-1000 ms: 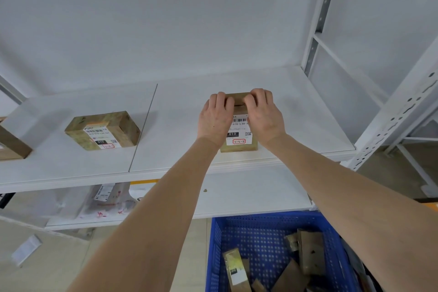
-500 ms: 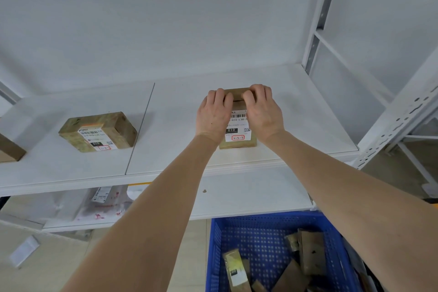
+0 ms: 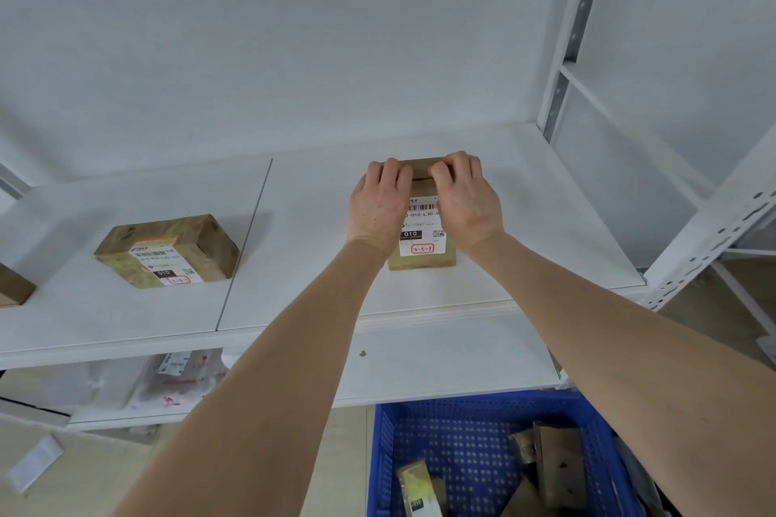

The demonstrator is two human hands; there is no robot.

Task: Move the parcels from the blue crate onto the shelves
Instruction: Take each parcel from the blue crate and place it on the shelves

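So both hands are on the small cardboard parcel (image 3: 422,254), which sits on the right panel of the upper shelf (image 3: 319,264) with its white label facing up. The left hand (image 3: 380,206) and right hand (image 3: 468,201) each grip it from their own side, fingers (image 3: 392,170) curled over the far top edge. A second labelled parcel (image 3: 168,250) sits well apart on the left panel, and a third box (image 3: 12,285) pokes in at the far left. The lower shelf (image 3: 441,365) has some plastic mailer bags (image 3: 180,380). The blue crate (image 3: 462,424) down below holds a few brown parcels (image 3: 558,466)
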